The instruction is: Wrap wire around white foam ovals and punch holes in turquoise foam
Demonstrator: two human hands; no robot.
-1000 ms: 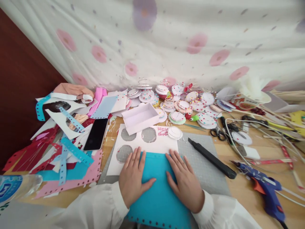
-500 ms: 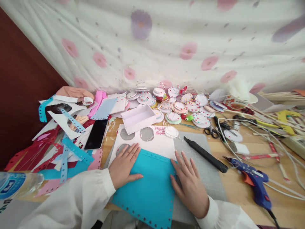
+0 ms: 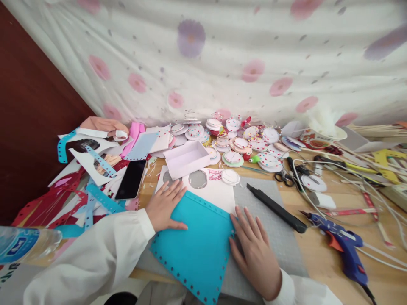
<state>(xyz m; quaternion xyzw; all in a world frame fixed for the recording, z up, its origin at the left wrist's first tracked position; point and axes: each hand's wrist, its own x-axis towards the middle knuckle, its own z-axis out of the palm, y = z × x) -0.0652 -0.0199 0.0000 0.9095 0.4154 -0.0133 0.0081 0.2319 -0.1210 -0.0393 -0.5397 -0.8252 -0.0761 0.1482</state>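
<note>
A bright blue sheet [image 3: 193, 245] with punched holes along its edges lies at an angle in front of me, its lower corner hanging past the table's front edge. My left hand [image 3: 167, 207] rests flat with spread fingers on its upper left edge. On the opposite side, my right hand [image 3: 254, 250] lies palm down, fingers apart, touching the right edge and the grey cutting mat [image 3: 282, 245]. Partly under the blue sheet is a white sheet [image 3: 219, 197] with round cut-outs and red writing. A small stack of white discs [image 3: 230, 177] sits on it.
Behind are an open pale box [image 3: 187, 160] and several decorated paper discs [image 3: 241, 144]. To the right lie a black cutter [image 3: 276, 207], scissors [image 3: 284, 178] and a blue glue gun [image 3: 346, 245]. At left are a phone [image 3: 130, 180], paper scraps [image 3: 101, 197] and a bottle [image 3: 28, 243].
My left hand has moved slightly up and left, and the blue sheet has turned a little, its lower corner shifting left. The view has shifted slightly.
</note>
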